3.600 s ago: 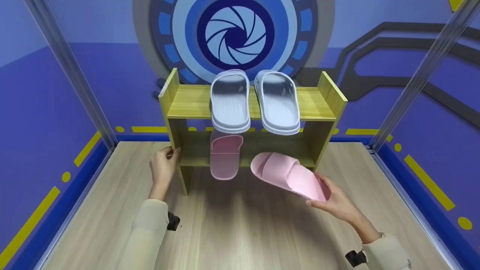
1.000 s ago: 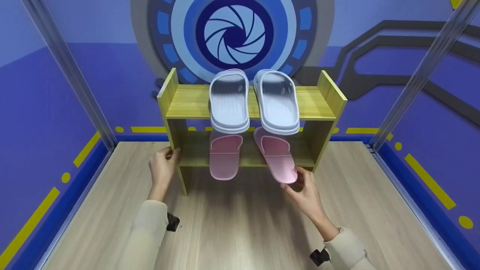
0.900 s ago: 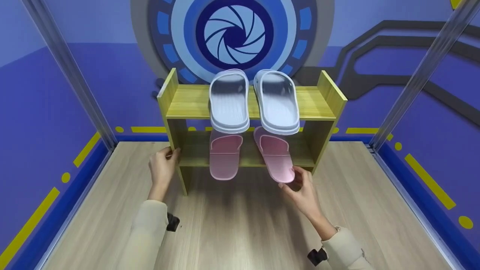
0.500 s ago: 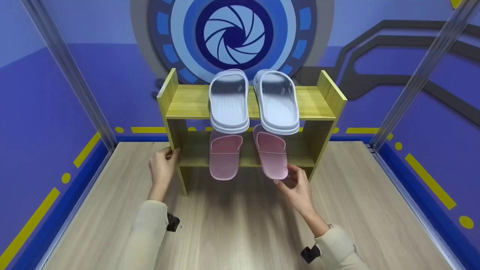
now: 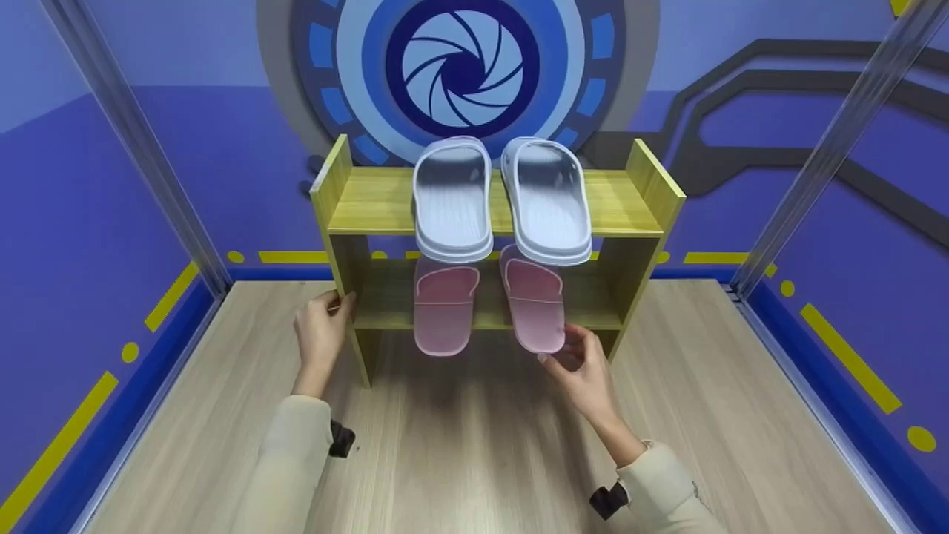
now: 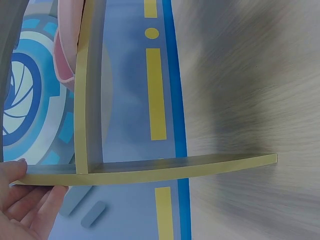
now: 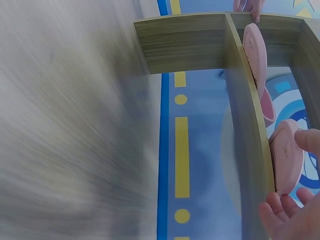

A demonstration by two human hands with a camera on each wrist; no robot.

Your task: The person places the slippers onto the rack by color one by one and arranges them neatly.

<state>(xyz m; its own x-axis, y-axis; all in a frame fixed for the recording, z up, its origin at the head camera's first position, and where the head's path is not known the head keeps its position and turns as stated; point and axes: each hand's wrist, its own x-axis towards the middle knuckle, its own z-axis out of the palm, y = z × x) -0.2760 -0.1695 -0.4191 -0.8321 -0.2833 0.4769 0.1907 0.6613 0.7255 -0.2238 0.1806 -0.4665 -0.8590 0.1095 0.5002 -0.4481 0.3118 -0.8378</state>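
Note:
A small wooden shoe rack (image 5: pixel 623 202) stands in the middle of the head view. At its left side panel, my left hand (image 5: pixel 320 330) pinches the board between thumb and fingers; the left wrist view shows the same grip. The right pink slipper (image 5: pixel 537 325) lies on the lower shelf, heel jutting past the front edge. My right hand (image 5: pixel 589 378) holds that heel, thumb on one side and fingers on the other. Beside it is the left pink slipper (image 5: pixel 443 326), untouched. The clogs above partly hide both toes.
Two pale grey-blue clogs, the left clog (image 5: pixel 454 208) and the right clog (image 5: pixel 550 208), sit on the upper shelf with heels overhanging. Wood-grain tabletop (image 5: pixel 460 460) spreads in front of the rack. Blue printed walls (image 5: pixel 178 163) and metal posts (image 5: pixel 838 133) enclose the space.
My right hand has brought the right pink slipper from in front of the rack onto the lower shelf, then shifted it left and straightened it beside the other. My left hand keeps its place.

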